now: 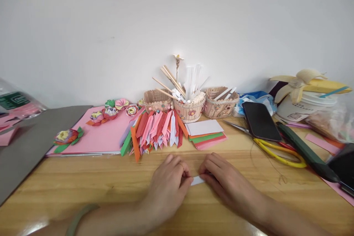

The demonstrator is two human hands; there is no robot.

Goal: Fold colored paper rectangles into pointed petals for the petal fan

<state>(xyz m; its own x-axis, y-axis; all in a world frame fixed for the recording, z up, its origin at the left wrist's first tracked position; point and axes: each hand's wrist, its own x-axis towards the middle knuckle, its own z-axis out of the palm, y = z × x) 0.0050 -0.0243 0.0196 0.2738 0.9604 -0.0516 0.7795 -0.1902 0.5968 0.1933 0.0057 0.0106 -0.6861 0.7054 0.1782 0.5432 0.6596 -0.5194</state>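
Between my two hands, low over the wooden table, is a small strip of pale paper (197, 180). My left hand (171, 179) pinches its left end between thumb and fingers. At the other end my right hand (221, 177) has closed its fingers on the paper, covering that part of it. Just beyond my hands lies a row of folded paper pieces (155, 129) in red, pink, orange, green and lilac. To its right rests a stack of cut paper sheets (206, 128), with a pale one on top.
Small baskets (189, 112) with sticks and tubes stand by the wall. Folded paper flowers (66, 137) lie on pink sheets (102, 136) at left, beside a grey board (33, 143). At right are yellow-handled scissors (279, 155), a phone (261, 121), a green-handled tool (306, 151) and a peeled banana (323, 85).
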